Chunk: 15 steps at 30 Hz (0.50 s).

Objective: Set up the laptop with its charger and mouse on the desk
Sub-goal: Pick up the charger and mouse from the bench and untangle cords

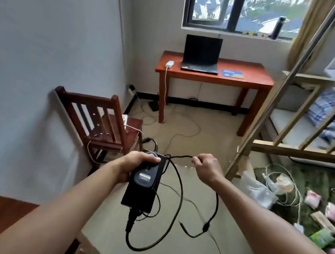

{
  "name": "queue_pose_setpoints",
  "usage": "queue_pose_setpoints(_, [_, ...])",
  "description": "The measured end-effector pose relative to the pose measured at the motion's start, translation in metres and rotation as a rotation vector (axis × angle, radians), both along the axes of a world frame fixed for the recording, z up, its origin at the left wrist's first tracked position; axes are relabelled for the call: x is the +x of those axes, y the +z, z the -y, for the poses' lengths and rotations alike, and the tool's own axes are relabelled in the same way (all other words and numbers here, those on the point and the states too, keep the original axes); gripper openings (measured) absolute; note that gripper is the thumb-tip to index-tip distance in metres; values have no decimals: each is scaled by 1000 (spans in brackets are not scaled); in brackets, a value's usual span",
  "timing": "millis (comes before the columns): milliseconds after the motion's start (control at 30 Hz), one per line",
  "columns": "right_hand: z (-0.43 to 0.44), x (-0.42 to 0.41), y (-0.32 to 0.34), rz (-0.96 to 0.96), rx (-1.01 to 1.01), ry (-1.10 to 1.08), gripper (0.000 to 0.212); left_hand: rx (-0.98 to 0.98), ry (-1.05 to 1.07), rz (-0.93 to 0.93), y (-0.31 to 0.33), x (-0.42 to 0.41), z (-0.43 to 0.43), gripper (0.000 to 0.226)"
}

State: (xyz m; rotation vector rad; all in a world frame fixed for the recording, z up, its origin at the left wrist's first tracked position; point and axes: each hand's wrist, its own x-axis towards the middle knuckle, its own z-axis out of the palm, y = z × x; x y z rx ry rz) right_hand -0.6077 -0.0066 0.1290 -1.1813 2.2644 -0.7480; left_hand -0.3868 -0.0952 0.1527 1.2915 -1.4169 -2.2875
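An open black laptop (201, 54) stands on the red-brown desk (256, 75) under the window, far ahead of me. My left hand (136, 162) grips a black charger brick (141, 190) with a dark grey mouse (144, 175) pressed on top of it. My right hand (206, 168) pinches the charger's black cable (181, 157), which loops down in front of me; its plug end (181, 224) dangles free. A blue mouse pad (232, 73) lies right of the laptop.
A white adapter (169, 64) with a white cord sits on the desk's left end. A wooden chair (105, 123) stands at the left wall. A bunk bed frame (305, 135) fills the right. Cables litter the floor (175, 128); packets lie at the lower right.
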Motion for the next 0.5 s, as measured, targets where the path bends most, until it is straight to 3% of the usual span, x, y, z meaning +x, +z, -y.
queue_pose_setpoints(200, [87, -83, 2, 18, -50, -126, 33, -48, -60, 20, 5, -95, 116, 17])
queue_pose_setpoints(400, [194, -183, -29, 68, -27, -160, 34, -98, -52, 70, -22, -201, 232, 46])
queue_pose_setpoints(500, [261, -247, -37, 115, -5, -181, 35, -112, -48, 100, -29, -262, 298, 49])
